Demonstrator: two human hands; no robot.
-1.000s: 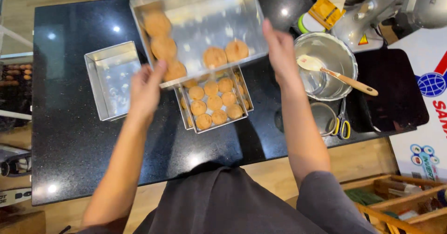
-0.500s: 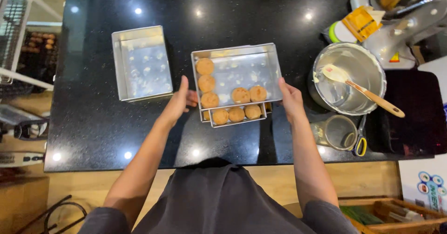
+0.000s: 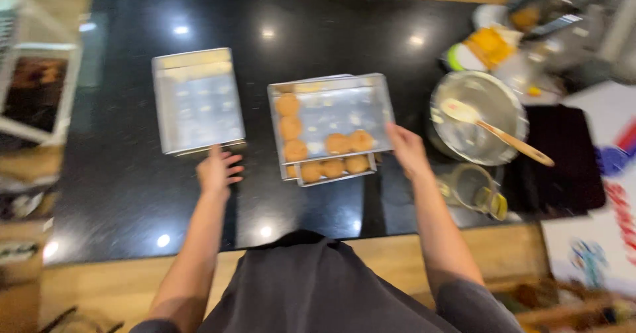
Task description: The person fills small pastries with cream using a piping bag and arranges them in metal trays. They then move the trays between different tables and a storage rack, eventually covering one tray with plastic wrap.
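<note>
The upper tray, loaded with round cookies, is gripped at its near right corner by the right hand, fingers closed on the rim. It is stacked on a lower tray. The left hand, released since the earlier frame, is shown with fingers spread, fingertips just short of the empty tray.

The black tabletop lies bare along its near edge and across the far middle — open passage for either hand. A clear lane runs between the empty metal tray and the stacked trays of cookies; the left hand sits at its mouth. To the right it is crowded — the mixing bowl with spatula and a glass cup stand just beside the right hand.
</note>
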